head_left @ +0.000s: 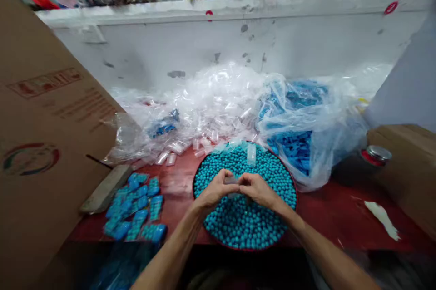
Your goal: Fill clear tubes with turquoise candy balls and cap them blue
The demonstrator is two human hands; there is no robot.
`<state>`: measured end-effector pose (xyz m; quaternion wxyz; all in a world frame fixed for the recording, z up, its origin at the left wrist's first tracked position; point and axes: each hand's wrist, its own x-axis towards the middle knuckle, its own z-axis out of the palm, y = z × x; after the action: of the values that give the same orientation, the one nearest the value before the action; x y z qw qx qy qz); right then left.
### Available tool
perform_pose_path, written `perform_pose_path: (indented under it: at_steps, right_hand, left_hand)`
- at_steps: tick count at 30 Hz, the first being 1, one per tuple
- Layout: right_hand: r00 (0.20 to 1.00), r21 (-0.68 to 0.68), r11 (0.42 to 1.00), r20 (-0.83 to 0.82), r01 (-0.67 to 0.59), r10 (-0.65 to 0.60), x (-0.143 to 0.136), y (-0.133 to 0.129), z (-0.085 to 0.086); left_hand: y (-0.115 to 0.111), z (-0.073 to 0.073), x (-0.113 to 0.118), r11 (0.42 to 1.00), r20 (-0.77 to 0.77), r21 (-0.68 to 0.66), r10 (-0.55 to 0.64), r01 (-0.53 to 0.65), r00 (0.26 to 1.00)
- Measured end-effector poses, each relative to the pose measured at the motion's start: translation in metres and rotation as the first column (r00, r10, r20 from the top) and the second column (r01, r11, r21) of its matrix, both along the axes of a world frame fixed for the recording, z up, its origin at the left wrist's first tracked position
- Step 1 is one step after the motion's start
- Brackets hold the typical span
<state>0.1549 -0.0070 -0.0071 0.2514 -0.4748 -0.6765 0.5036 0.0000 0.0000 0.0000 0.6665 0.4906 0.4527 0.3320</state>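
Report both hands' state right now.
Left hand: closed, holding a small clear plastic container.
Right hand: fingers bent in close against it; whether gripping cannot be told.

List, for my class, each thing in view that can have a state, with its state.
Left hand, pinching a clear piece
Right hand, fingers bent beside the left's; grip unclear
Clear piece, held above the beads
Round tray, full of beads
Clear tubes, heaped loose
Plastic bag, bulging with blue pieces
Small packs, lying down, holding beads
Jar, lid on
Large box, open or shut unclear
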Motion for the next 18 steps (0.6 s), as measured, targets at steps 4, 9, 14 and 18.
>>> perform_pose_path:
  at_steps: [4, 9, 14, 18]
  right_hand:
    - [0.975, 0.414, 0.907, 0.162, 0.074, -0.153, 0.004, -0.017, 0.004]
    - [0.816, 0.599, 0.592, 0.546, -0.538, 0.189, 0.005, -0.045, 0.001]
    - [0.714, 0.557, 0.506, 0.674, -0.658, 0.187, -0.004, -0.027, -0.016]
    - [0.722, 0.594, 0.488, 0.682, -0.640, 0.116, 0.002, 0.002, -0.027]
  left_hand:
    - [0.002, 0.005, -0.007, 0.993, 0.011, -0.057, 0.103, -0.103, 0.995]
    - [0.000, -0.001, -0.025, 0.986, -0.023, -0.037, 0.161, -0.161, 0.987]
    - [-0.001, -0.024, -0.018, 0.952, -0.344, 0.288, 0.206, -0.106, 0.916]
    - [0.010, -0.036, -0.007, 0.924, -0.424, 0.375, 0.245, -0.078, 0.872]
